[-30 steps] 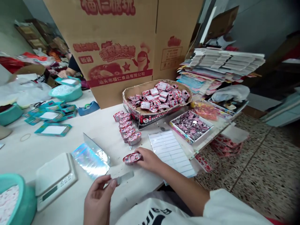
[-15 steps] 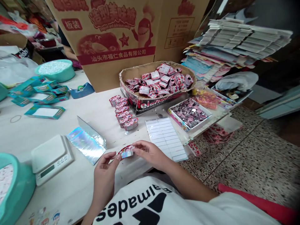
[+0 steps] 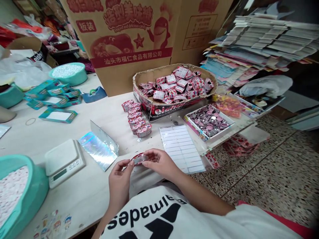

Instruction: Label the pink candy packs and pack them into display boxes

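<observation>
Between my two hands is a small red and pink candy box [image 3: 137, 156], with a shiny silver strip along the side facing me. My left hand [image 3: 121, 172] pinches its left end between thumb and fingers. The right end is gripped by my right hand [image 3: 159, 162], thumb at the near side and fingers curled behind. Past the hands, several matching boxes stand in a row [image 3: 136, 121]. A white label sheet [image 3: 180, 146] lies by my right hand, and a folded holographic silver sheet [image 3: 99, 149] is off to the left.
A cut-down carton [image 3: 159, 114] holds many similar boxes. Right of it sits a tray [image 3: 223, 130] of small round lids. A white scale [image 3: 63, 161], teal tubs [image 3: 37, 186] and a blue tape dispenser [image 3: 94, 95] stand leftward. A large cardboard carton [image 3: 129, 73] rises behind.
The whole view has shifted slightly, so the scene appears farther right. Both hands still hold the candy box; its silver side is tilted a little differently and looks greyer.
</observation>
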Action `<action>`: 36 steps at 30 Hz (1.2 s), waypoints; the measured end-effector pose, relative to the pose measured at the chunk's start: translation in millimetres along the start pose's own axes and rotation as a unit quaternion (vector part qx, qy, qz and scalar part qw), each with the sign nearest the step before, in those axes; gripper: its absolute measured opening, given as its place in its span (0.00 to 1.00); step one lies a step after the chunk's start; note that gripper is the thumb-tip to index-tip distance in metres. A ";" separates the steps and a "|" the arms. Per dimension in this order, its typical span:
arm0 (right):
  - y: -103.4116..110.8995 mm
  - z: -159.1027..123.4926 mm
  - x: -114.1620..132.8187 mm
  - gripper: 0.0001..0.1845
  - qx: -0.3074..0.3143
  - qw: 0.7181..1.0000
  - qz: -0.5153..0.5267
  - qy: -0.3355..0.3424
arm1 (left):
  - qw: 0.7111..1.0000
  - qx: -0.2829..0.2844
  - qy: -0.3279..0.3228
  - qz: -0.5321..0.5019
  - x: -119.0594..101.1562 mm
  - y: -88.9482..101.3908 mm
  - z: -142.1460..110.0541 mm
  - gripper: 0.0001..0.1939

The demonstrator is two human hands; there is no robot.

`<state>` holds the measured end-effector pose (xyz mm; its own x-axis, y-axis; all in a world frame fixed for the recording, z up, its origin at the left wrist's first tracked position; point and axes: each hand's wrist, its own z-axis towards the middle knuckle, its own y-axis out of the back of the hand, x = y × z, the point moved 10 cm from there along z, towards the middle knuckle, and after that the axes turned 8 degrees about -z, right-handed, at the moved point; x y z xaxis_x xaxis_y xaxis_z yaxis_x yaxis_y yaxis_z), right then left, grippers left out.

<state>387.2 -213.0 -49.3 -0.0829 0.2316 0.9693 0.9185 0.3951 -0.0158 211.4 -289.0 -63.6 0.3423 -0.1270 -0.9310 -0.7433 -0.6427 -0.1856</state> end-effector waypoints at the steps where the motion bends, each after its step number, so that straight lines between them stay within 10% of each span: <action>1: 0.7 0.9 -0.3 0.15 -0.006 1.000 -0.005 0.004 | 1.000 0.002 0.000 0.000 -0.5 -0.8 -0.1 0.23; 21: 13.3 20.5 10.2 0.07 -0.125 0.941 -0.295 0.108 | 0.936 0.059 -0.131 0.322 -20.8 -16.2 18.6 0.15; 36: 7.9 16.8 15.7 0.07 -0.124 0.927 -0.336 0.107 | 0.947 0.067 -0.098 0.300 -13.8 -18.9 16.8 0.14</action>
<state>386.6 -191.3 -38.3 -0.6155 -0.1848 0.7661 0.7494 0.1636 0.6416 211.1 -262.4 -52.6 -0.2672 -0.2874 -0.9198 -0.8409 -0.3967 0.3682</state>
